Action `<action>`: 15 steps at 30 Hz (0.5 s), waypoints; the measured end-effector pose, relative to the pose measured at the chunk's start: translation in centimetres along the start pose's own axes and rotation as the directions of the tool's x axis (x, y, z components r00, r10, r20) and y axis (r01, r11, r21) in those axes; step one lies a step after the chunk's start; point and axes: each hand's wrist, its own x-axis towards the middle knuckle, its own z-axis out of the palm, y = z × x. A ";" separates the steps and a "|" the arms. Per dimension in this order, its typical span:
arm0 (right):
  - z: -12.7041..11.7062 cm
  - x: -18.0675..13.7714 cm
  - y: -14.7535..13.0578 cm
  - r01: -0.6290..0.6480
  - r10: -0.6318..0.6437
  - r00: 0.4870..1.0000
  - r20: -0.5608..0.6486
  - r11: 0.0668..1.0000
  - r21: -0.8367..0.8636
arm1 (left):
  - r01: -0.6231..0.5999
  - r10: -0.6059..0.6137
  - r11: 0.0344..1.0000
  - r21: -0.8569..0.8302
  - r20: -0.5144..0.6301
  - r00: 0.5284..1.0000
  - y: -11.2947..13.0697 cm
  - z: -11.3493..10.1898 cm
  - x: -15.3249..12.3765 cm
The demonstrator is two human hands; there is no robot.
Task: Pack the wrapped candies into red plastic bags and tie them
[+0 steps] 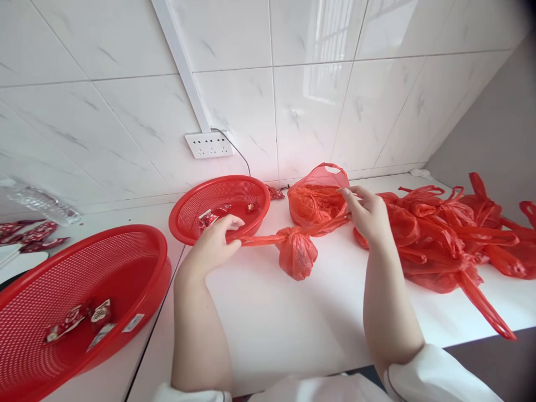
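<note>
A small filled red plastic bag [298, 255] hangs over the white counter, its two handles pulled out to opposite sides. My left hand [215, 241] is closed on the left handle, in front of the smaller red basket [178, 215]. The other handle is pinched in my right hand [365, 212], close to an open red bag [320, 195] stuffed with more thin red plastic. Where the handles meet, the bag's neck is bunched tight. What lies inside the bag cannot be made out.
Several tied red bags [439, 240] are heaped at the right. A large red basket [157, 245] with a few wrapped snacks stands at the left. Behind it lie a clear plastic bottle [46, 204] and red packets [37, 234]. A socket strip [208, 145] is on the tiled wall.
</note>
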 end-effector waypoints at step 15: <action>5.0 -6.0 0.9 0.418 0.092 0.587 0.804 0.816 -0.399 | -0.040 0.053 0.993 -0.111 0.116 0.992 2.9 -1.0 -1.8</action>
